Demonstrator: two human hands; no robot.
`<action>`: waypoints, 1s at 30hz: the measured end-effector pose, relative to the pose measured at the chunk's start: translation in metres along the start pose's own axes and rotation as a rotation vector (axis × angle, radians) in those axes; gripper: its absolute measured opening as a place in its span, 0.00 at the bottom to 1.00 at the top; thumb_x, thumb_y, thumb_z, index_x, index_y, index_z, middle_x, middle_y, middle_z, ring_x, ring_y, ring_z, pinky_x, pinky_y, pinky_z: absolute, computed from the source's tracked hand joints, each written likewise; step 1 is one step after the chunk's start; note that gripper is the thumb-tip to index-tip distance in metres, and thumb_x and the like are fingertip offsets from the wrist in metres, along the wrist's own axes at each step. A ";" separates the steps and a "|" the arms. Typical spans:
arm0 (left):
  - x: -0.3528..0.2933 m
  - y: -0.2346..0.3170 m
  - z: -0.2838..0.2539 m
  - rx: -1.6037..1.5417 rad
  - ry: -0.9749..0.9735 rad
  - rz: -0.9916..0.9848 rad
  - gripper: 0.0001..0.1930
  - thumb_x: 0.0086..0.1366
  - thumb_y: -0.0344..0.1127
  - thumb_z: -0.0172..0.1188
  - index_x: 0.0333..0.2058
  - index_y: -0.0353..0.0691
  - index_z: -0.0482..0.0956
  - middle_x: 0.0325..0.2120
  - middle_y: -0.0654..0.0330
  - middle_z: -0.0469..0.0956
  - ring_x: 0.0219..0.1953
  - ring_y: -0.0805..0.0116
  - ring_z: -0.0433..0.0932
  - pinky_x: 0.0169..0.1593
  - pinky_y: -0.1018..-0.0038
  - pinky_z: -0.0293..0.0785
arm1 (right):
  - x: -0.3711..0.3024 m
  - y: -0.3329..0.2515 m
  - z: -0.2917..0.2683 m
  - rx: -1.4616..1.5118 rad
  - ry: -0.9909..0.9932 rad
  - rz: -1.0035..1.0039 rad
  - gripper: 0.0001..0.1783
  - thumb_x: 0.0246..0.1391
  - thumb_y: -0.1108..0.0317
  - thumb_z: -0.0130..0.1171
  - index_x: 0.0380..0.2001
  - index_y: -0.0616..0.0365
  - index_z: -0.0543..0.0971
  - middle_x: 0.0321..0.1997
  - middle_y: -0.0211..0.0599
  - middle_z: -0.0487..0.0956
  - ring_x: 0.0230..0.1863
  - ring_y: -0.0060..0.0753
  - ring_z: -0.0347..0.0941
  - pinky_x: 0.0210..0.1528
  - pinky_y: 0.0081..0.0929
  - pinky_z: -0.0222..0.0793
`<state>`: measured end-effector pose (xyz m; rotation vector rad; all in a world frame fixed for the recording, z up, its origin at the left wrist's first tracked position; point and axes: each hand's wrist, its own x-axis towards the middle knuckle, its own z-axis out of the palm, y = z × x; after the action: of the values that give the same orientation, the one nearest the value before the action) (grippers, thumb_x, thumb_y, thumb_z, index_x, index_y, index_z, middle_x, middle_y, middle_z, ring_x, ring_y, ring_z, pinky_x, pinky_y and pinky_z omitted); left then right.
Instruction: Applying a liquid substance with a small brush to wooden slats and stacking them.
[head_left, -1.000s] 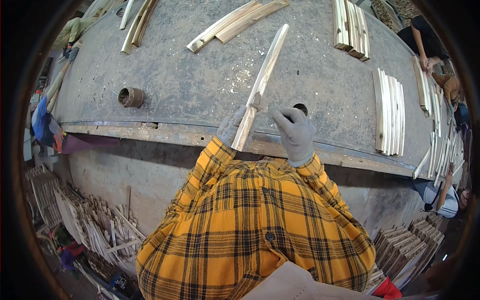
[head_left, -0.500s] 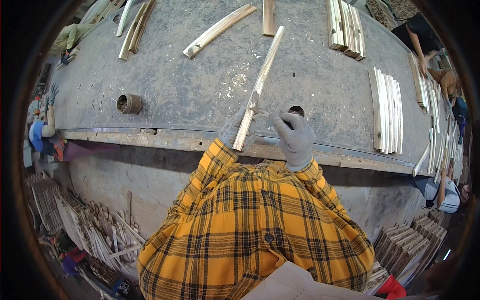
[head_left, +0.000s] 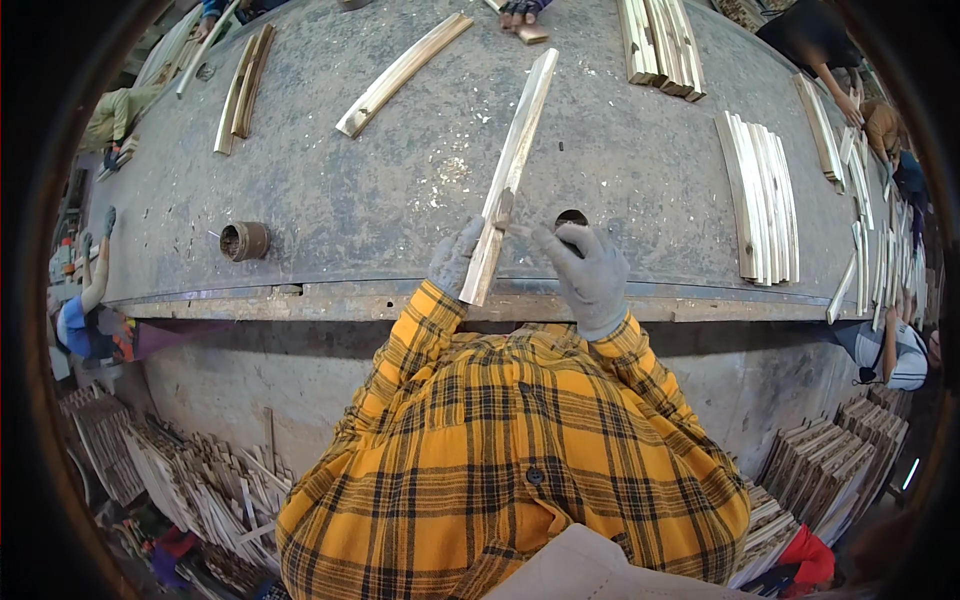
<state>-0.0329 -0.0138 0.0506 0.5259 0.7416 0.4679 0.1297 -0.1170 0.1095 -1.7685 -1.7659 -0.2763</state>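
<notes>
A long wooden strip (head_left: 515,160) slants away from me across the table's near edge. My left hand (head_left: 456,258), in a grey glove, grips its near end from the left side. A dark knot marks the wood just beyond that hand. On the right, my gloved right hand (head_left: 592,280) has thumb and fingers pinched together. Between them is a small thin tool (head_left: 519,230), blurred, its tip at the strip by the knot; its exact kind is unclear. Just beyond the right hand is a dark round opening (head_left: 571,218), partly covered by the fingers.
A brown tin (head_left: 245,241) lies at the left of the grey table (head_left: 350,190). Another strip (head_left: 405,72) lies farther off. Sets of strips (head_left: 760,200) stand at the right. A co-worker's gloved hand (head_left: 522,12) is at the far side; other people work at both ends.
The view has shifted slightly. My left hand now lies along the strip's left side, with the strip turned to show a broader face. A co-worker's hand has appeared at the far edge.
</notes>
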 end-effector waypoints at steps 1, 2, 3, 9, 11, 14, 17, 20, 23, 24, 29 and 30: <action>0.000 0.001 0.003 0.080 0.064 0.046 0.19 0.62 0.49 0.51 0.39 0.37 0.74 0.22 0.65 0.74 0.21 0.79 0.72 0.22 0.85 0.67 | 0.005 0.004 0.001 -0.013 0.023 0.020 0.19 0.40 0.71 0.57 0.40 0.39 0.78 0.31 0.21 0.72 0.29 0.26 0.69 0.24 0.23 0.68; 0.001 0.002 0.005 0.161 0.129 0.092 0.20 0.62 0.49 0.52 0.39 0.36 0.74 0.23 0.65 0.74 0.23 0.79 0.73 0.25 0.84 0.68 | 0.010 0.009 0.002 -0.025 0.045 0.040 0.20 0.39 0.70 0.58 0.39 0.38 0.78 0.31 0.20 0.72 0.28 0.26 0.69 0.24 0.22 0.67; 0.000 0.004 0.007 0.162 0.122 0.088 0.20 0.62 0.49 0.52 0.39 0.36 0.74 0.23 0.65 0.74 0.23 0.79 0.73 0.25 0.84 0.68 | 0.016 0.013 0.003 -0.031 0.046 0.044 0.20 0.39 0.70 0.58 0.39 0.38 0.78 0.31 0.20 0.72 0.28 0.26 0.69 0.24 0.22 0.67; 0.005 0.024 0.010 0.492 0.178 0.150 0.24 0.61 0.50 0.53 0.40 0.30 0.75 0.26 0.65 0.75 0.27 0.82 0.70 0.28 0.83 0.67 | 0.022 0.018 -0.001 -0.154 -0.037 -0.013 0.17 0.42 0.70 0.58 0.38 0.37 0.78 0.30 0.21 0.73 0.28 0.24 0.70 0.24 0.21 0.68; 0.015 0.023 0.007 0.522 0.177 0.151 0.23 0.60 0.50 0.54 0.40 0.31 0.76 0.25 0.67 0.74 0.26 0.83 0.69 0.28 0.83 0.66 | 0.018 0.017 -0.008 0.034 0.043 0.037 0.14 0.42 0.66 0.60 0.37 0.41 0.78 0.27 0.24 0.73 0.27 0.24 0.71 0.24 0.21 0.67; 0.034 0.013 0.025 0.481 0.174 0.329 0.20 0.60 0.50 0.54 0.32 0.34 0.76 0.21 0.68 0.72 0.25 0.82 0.68 0.26 0.82 0.65 | 0.019 0.013 -0.009 0.266 -0.035 0.542 0.12 0.44 0.58 0.62 0.33 0.48 0.79 0.22 0.29 0.74 0.24 0.27 0.71 0.23 0.22 0.66; 0.054 0.003 0.056 0.438 0.185 0.350 0.18 0.60 0.49 0.55 0.30 0.35 0.76 0.21 0.69 0.70 0.24 0.82 0.65 0.26 0.82 0.63 | 0.024 0.019 0.009 0.426 -0.281 0.809 0.18 0.44 0.50 0.62 0.29 0.55 0.79 0.19 0.32 0.74 0.19 0.29 0.70 0.23 0.24 0.65; 0.117 0.000 0.066 0.602 0.211 0.525 0.25 0.62 0.52 0.50 0.35 0.29 0.76 0.22 0.63 0.75 0.24 0.76 0.70 0.27 0.76 0.68 | 0.055 0.042 0.027 0.337 -0.284 0.896 0.23 0.44 0.46 0.61 0.26 0.57 0.79 0.19 0.35 0.75 0.20 0.32 0.71 0.24 0.28 0.65; 0.170 0.032 0.076 0.765 0.085 0.368 0.28 0.63 0.54 0.46 0.48 0.32 0.70 0.30 0.57 0.76 0.26 0.70 0.73 0.31 0.74 0.72 | 0.087 0.099 0.062 0.155 -0.117 0.849 0.21 0.44 0.49 0.59 0.23 0.59 0.77 0.19 0.42 0.75 0.22 0.41 0.73 0.25 0.35 0.66; 0.175 0.044 0.078 0.747 0.062 0.323 0.27 0.63 0.53 0.47 0.51 0.37 0.68 0.32 0.56 0.76 0.25 0.71 0.73 0.30 0.74 0.72 | 0.100 0.118 0.071 0.031 -0.069 0.787 0.18 0.44 0.53 0.58 0.22 0.60 0.77 0.18 0.44 0.75 0.22 0.44 0.72 0.25 0.36 0.65; 0.179 0.074 0.037 0.743 0.170 0.443 0.25 0.61 0.40 0.52 0.57 0.46 0.61 0.32 0.60 0.72 0.23 0.76 0.71 0.24 0.79 0.70 | 0.151 0.249 0.142 -0.376 -0.164 0.676 0.14 0.48 0.56 0.53 0.26 0.57 0.77 0.25 0.44 0.77 0.27 0.49 0.74 0.29 0.40 0.69; 0.168 0.081 0.027 0.727 0.224 0.400 0.26 0.61 0.38 0.53 0.57 0.44 0.61 0.33 0.59 0.71 0.23 0.76 0.71 0.25 0.80 0.70 | 0.158 0.277 0.152 -0.476 -0.204 0.701 0.13 0.50 0.59 0.51 0.27 0.57 0.77 0.27 0.43 0.78 0.28 0.46 0.76 0.29 0.38 0.71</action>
<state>0.0789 0.1369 0.0310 1.3334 1.0283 0.6313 0.3677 0.1207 0.0015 -2.7123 -1.1410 -0.2316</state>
